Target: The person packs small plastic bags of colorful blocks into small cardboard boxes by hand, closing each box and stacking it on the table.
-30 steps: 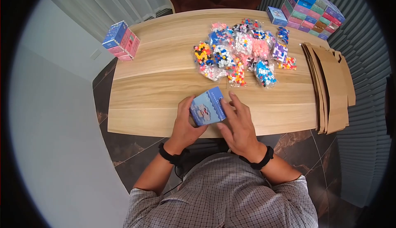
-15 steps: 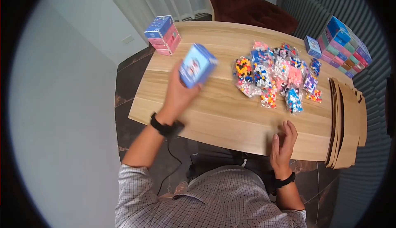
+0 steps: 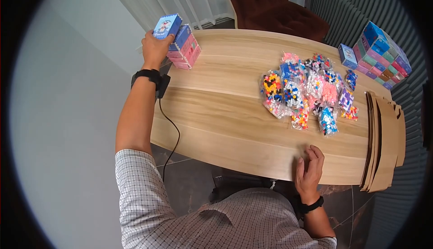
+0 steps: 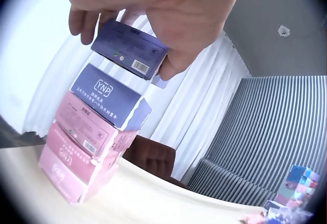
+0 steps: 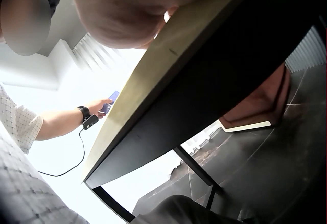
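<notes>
My left hand [image 3: 155, 50] grips a small blue box [image 3: 166, 25] with a cartoon figure on its top face. It holds the box above a stack of boxes at the table's far left. In the left wrist view a gap shows between the held box [image 4: 127, 50] and the stack's top blue box [image 4: 107, 95], which bears white lettering. Pink boxes [image 4: 71, 157] make up the lower part of that stack. My right hand [image 3: 309, 172] rests at the table's near edge with relaxed fingers and holds nothing.
Several clear bags of coloured building bricks [image 3: 311, 89] lie right of the table's middle. Behind them stand a large pile of boxes [image 3: 381, 55] and a single blue box [image 3: 347, 56]. Flat brown paper bags [image 3: 383, 141] overlap the right edge. A cable [image 3: 178, 134] trails from the left wrist.
The left hand has carried the blue box from in front of the body to above the far-left stack. The right hand has let go of the box and moved right to the table edge.
</notes>
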Demonstrator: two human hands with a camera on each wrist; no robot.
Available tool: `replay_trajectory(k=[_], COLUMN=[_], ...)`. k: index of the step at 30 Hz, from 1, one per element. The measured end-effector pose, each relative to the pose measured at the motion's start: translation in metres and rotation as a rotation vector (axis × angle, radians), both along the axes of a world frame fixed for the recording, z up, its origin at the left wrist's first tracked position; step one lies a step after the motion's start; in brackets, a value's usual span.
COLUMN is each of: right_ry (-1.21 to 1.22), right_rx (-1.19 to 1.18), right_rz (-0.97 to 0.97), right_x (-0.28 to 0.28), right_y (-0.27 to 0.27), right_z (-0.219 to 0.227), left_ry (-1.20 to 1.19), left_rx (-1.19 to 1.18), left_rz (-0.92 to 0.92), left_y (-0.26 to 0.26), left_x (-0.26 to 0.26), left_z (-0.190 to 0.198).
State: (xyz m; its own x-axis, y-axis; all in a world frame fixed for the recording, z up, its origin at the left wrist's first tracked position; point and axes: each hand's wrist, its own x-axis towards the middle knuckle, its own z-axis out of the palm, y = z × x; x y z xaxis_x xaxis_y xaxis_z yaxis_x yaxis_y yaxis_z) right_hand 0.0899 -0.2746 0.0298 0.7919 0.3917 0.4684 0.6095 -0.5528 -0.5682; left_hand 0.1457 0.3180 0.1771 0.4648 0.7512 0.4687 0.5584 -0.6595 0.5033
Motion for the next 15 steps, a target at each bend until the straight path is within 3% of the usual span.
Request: replay_trajectory(k=[7, 15], right_ry=[-0.005, 0.001], right_rx=[-0.008, -0.005], right_rz=[0.012, 0.015], right_x=[0.002, 0.002], right_y=[0.003, 0.004], right_z=[0.003, 0.005], left_ry=[0.034, 0.033], left_rx=[-0.031, -0.047], left_rz=[0.008, -0.117], left_y=[-0.002, 0.005], left_x=[0.009, 0.006], left_z=[-0.005, -0.008])
